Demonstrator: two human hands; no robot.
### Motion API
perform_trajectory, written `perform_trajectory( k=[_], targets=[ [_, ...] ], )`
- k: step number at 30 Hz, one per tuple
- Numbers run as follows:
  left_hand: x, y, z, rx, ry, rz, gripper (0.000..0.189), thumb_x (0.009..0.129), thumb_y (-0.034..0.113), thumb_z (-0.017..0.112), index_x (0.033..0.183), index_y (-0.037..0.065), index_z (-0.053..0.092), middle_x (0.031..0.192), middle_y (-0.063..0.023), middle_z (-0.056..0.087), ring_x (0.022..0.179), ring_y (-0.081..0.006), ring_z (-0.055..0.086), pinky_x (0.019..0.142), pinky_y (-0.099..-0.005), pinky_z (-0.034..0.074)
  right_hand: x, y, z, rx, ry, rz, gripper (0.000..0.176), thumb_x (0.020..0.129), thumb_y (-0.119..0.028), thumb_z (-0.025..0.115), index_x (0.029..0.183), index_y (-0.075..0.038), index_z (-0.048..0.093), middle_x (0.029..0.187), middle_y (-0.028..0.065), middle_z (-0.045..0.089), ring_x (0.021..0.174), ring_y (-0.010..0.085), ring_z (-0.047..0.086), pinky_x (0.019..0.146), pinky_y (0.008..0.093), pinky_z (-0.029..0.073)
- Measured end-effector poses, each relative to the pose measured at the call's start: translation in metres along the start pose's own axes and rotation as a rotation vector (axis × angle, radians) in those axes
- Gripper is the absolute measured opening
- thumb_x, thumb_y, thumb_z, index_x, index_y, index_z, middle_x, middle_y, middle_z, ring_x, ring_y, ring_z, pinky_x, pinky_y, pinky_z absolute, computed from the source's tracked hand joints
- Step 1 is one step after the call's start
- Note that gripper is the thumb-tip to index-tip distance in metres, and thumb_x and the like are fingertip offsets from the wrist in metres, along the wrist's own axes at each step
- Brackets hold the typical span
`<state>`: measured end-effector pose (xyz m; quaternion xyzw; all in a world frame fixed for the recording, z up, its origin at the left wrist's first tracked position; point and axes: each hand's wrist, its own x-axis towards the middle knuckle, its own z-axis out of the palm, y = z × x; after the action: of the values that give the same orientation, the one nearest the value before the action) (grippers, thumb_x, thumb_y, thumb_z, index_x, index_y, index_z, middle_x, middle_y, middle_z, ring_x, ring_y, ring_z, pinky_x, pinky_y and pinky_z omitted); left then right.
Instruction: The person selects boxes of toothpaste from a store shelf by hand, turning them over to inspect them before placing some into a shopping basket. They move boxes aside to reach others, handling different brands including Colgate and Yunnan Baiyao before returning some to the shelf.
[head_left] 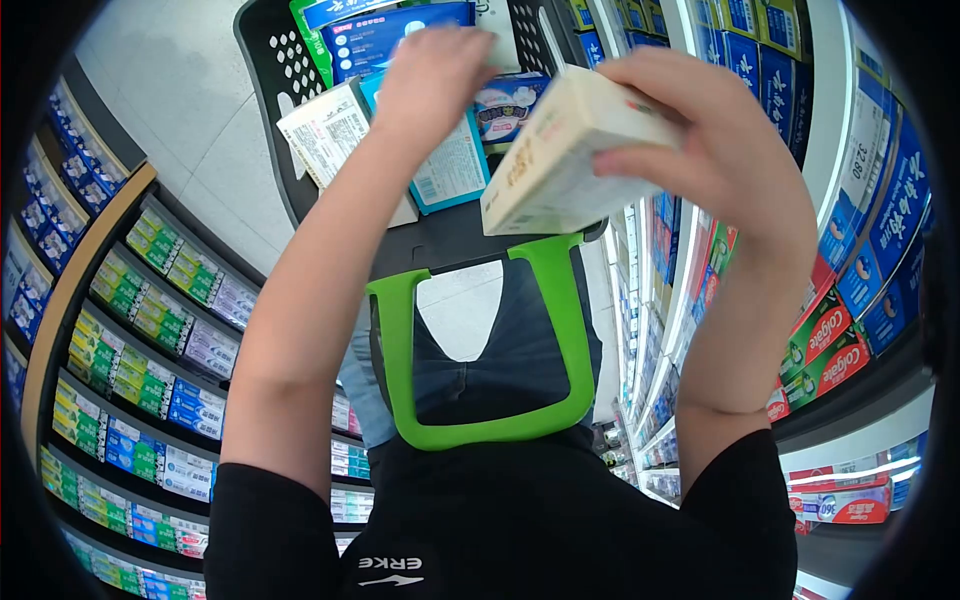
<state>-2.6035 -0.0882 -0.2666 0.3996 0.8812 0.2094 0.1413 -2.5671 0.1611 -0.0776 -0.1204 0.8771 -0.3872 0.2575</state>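
My right hand (680,140) grips a cream-coloured box (560,160), tilted above the right near corner of a black basket (410,243). Over the middle of the basket is my left hand (437,75), blurred, with its fingers hidden or smeared near a blue package (365,45). Inside the basket lie a white printed box (325,132), a light blue box (450,165), a dark blue pack (508,105) and a green package at the far left. The green handle (490,435) of the basket reaches toward my body.
Curved shelves (95,240) full of toothpaste boxes stand on the left. More shelves on the right hold blue boxes (890,210) and red Colgate boxes (830,335), close to my right arm. Pale floor tiles (215,110) show left of the basket.
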Motion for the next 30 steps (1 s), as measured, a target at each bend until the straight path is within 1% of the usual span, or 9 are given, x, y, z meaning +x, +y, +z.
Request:
perform_trajectory(
  k=[2, 8, 13, 19, 22, 23, 26, 27, 30],
  targets=[
    [-0.024, -0.015, -0.017, 0.032, 0.104, -0.149, 0.058, 0.089, 0.037, 0.075, 0.140, 0.016, 0.059, 0.135, -0.0102, 0.064, 0.124, -0.0307, 0.060, 0.108, -0.0467, 0.044, 0.024, 0.012, 0.016, -0.014, -0.068, 0.031, 0.048, 0.081, -0.025, 0.083, 0.120, 0.000, 0.069, 0.102, 0.0135, 0.071, 0.090, 0.0276, 0.069, 0.081, 0.0350, 0.053],
    [-0.065, -0.047, -0.017, 0.028, -0.045, -0.186, 0.068, 0.083, 0.044, 0.078, 0.146, 0.030, 0.056, 0.142, -0.0109, 0.059, 0.125, -0.0327, 0.058, 0.106, -0.0467, 0.045, 0.087, 0.033, 0.054, -0.079, -0.365, 0.254, 0.050, 0.086, -0.038, 0.081, 0.121, -0.003, 0.071, 0.107, 0.0143, 0.074, 0.094, 0.0275, 0.073, 0.080, 0.0369, 0.055],
    [-0.061, -0.041, -0.022, -0.018, -0.100, -0.246, 0.066, 0.082, 0.042, 0.080, 0.143, 0.030, 0.059, 0.129, -0.0085, 0.062, 0.118, -0.0298, 0.060, 0.105, -0.0449, 0.045, 0.115, 0.061, 0.078, -0.143, -0.436, 0.262, 0.048, 0.089, -0.039, 0.078, 0.123, -0.006, 0.072, 0.111, 0.0146, 0.074, 0.096, 0.0269, 0.073, 0.083, 0.0395, 0.056],
    [-0.060, -0.040, -0.026, -0.036, -0.117, -0.247, 0.066, 0.081, 0.044, 0.080, 0.142, 0.031, 0.060, 0.130, -0.0077, 0.061, 0.117, -0.0304, 0.060, 0.103, -0.0451, 0.045, 0.124, 0.099, 0.102, -0.102, -0.394, 0.310, 0.050, 0.091, -0.041, 0.075, 0.130, -0.010, 0.068, 0.119, 0.0149, 0.073, 0.103, 0.0284, 0.073, 0.089, 0.0424, 0.056],
    [-0.057, -0.036, -0.034, -0.030, -0.077, -0.201, 0.054, 0.089, 0.038, 0.076, 0.139, 0.023, 0.062, 0.125, -0.0101, 0.063, 0.113, -0.0308, 0.061, 0.100, -0.0448, 0.047, 0.125, 0.091, 0.100, -0.163, -0.363, 0.241, 0.050, 0.093, -0.042, 0.073, 0.131, -0.010, 0.067, 0.122, 0.0152, 0.073, 0.107, 0.0301, 0.072, 0.090, 0.0447, 0.057],
    [-0.053, -0.041, -0.037, -0.069, 0.014, -0.210, 0.049, 0.092, 0.034, 0.073, 0.137, 0.019, 0.063, 0.122, -0.0115, 0.064, 0.111, -0.0314, 0.062, 0.099, -0.0445, 0.048, 0.130, 0.077, 0.090, -0.240, -0.452, 0.375, 0.042, 0.096, -0.036, 0.071, 0.129, -0.010, 0.068, 0.122, 0.0151, 0.073, 0.112, 0.0322, 0.070, 0.093, 0.0457, 0.056],
    [-0.024, -0.087, -0.044, -0.136, 0.337, -0.280, 0.029, 0.102, 0.021, 0.058, 0.126, 0.007, 0.067, 0.110, -0.0176, 0.069, 0.104, -0.0375, 0.064, 0.092, -0.0471, 0.051, 0.151, 0.122, 0.088, -0.698, -0.071, -0.121, 0.033, 0.099, -0.023, 0.066, 0.131, -0.012, 0.068, 0.118, 0.0143, 0.073, 0.112, 0.0341, 0.069, 0.098, 0.0452, 0.054],
    [-0.009, -0.113, -0.044, -0.173, 0.455, -0.318, 0.026, 0.102, 0.019, 0.057, 0.122, 0.006, 0.068, 0.110, -0.0186, 0.069, 0.105, -0.0386, 0.064, 0.093, -0.0477, 0.051, 0.168, 0.102, 0.074, -0.444, 0.016, 0.276, 0.040, 0.095, -0.008, 0.065, 0.135, -0.014, 0.065, 0.122, 0.0128, 0.069, 0.115, 0.0326, 0.066, 0.103, 0.0439, 0.053],
    [0.021, -0.179, -0.044, -0.082, 0.138, -0.581, 0.036, 0.098, 0.006, 0.049, 0.130, 0.007, 0.065, 0.124, -0.0198, 0.069, 0.117, -0.0393, 0.063, 0.101, -0.0458, 0.051, 0.198, 0.167, 0.088, -0.450, 0.239, 0.040, 0.028, 0.096, -0.019, 0.058, 0.116, -0.002, 0.065, 0.115, 0.0215, 0.066, 0.116, 0.0372, 0.062, 0.099, 0.0447, 0.050]
  ],
)
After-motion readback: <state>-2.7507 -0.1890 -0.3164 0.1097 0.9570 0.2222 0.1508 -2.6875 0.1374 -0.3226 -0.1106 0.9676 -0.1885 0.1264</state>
